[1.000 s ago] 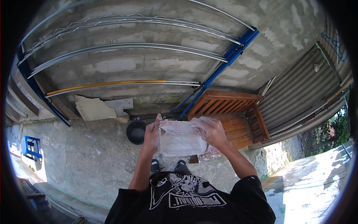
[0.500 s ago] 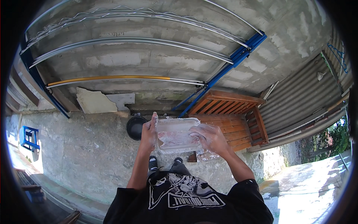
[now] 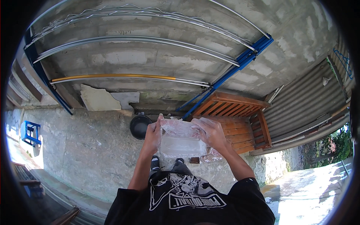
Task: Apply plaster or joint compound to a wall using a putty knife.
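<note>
A clear rectangular plastic container (image 3: 183,146), smeared with white powder or paste, is in front of me at waist height. My left hand (image 3: 152,135) grips its left end, thumb up along the side. Along its far side lies a thin pinkish piece with a white coating (image 3: 178,128); its kind is hard to tell. My right hand (image 3: 212,132) has its fingers curled on the right end of that piece, by the container's far right corner. Both hands are whitened. Part of the piece is hidden under the right fingers.
A black basin (image 3: 139,127) stands on the concrete floor ahead. To the right is a wooden bench (image 3: 240,131), with whitish and pinkish material near its left end. A blue stool (image 3: 30,133) stands far left. A metal rack (image 3: 150,40) runs along the wall.
The pinkish piece has moved from the middle of the container to its far side. My right hand has shifted slightly away from me and to the right with it.
</note>
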Tool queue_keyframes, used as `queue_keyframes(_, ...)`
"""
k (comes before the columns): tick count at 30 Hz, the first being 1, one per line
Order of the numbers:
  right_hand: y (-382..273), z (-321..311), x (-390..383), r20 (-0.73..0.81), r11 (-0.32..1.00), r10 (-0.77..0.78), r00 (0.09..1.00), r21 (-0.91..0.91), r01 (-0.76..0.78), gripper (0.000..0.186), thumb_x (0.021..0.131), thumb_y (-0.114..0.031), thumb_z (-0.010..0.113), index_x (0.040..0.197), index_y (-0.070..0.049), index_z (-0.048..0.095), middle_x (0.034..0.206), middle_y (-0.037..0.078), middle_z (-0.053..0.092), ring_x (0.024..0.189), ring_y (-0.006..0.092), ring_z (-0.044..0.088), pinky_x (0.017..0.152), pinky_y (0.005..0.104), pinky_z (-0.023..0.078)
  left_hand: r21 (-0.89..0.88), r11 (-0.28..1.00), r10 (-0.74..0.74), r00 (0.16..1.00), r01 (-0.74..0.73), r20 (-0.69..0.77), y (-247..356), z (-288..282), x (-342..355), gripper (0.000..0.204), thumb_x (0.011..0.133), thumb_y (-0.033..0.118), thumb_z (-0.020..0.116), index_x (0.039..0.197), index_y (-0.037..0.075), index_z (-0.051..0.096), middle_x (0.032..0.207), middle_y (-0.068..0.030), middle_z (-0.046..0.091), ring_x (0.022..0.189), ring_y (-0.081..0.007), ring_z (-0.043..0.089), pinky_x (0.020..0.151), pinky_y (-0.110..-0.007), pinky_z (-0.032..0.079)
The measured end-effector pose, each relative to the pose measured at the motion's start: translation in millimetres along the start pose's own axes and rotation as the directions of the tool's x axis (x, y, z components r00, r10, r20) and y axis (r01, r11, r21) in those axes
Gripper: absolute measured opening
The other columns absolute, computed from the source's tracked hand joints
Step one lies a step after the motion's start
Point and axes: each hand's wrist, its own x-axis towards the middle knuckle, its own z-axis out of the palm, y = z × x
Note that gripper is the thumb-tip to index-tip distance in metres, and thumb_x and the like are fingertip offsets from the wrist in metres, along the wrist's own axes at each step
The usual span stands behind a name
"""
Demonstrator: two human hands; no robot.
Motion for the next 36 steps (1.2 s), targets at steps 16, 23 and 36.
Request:
queue_keyframes(16, 11.8, 0.6, -4.8, -0.050, 0.993, -0.115, 0.992, -0.029, 0.114, 0.046, 0.063, 0.002, 0.069, 0.108, -0.009, 0.065, 0.089, 0.007, 0.065, 0.073, 0.0261, 0.064, 0.062, 0.0349, 0.054, 0.066, 0.998, -0.012, 1.000, 0.014, -0.021, 5.6, 1.9, -10.6, 0.055, 0.099, 0.046, 0.044, 0.084, -0.001, 0.066, 0.062, 0.0024, 0.052, 0.053, -0.0034, 0.038, 0.046, -0.025, 0.032)
queue_keyframes(23, 8.3, -4.5, -29.0, -0.069, 0.995, -0.065, 0.995, 0.072, 0.070, 0.047, 0.061, 0.006, 0.068, 0.105, -0.007, 0.065, 0.092, 0.009, 0.066, 0.077, 0.0288, 0.065, 0.064, 0.0361, 0.054, -0.075, 0.996, -0.062, 0.995, 0.055, -0.084, 12.2, 21.4, -10.4, 0.054, 0.098, 0.046, 0.046, 0.075, 0.000, 0.063, 0.061, 0.0041, 0.051, 0.052, -0.0037, 0.038, 0.046, -0.025, 0.032)
queue_keyframes(36, 7.4, -29.2, -35.2, -0.079, 0.999, 0.009, 0.997, 0.045, -0.005, 0.045, 0.062, 0.007, 0.067, 0.106, -0.005, 0.063, 0.090, 0.010, 0.066, 0.077, 0.0301, 0.065, 0.064, 0.0365, 0.055, -0.083, 0.991, -0.101, 0.993, 0.106, 0.063, -14.8, 18.6, 7.1, 0.048, 0.098, 0.043, 0.047, 0.084, 0.000, 0.062, 0.071, -0.0023, 0.059, 0.059, -0.0086, 0.053, 0.055, -0.025, 0.044)
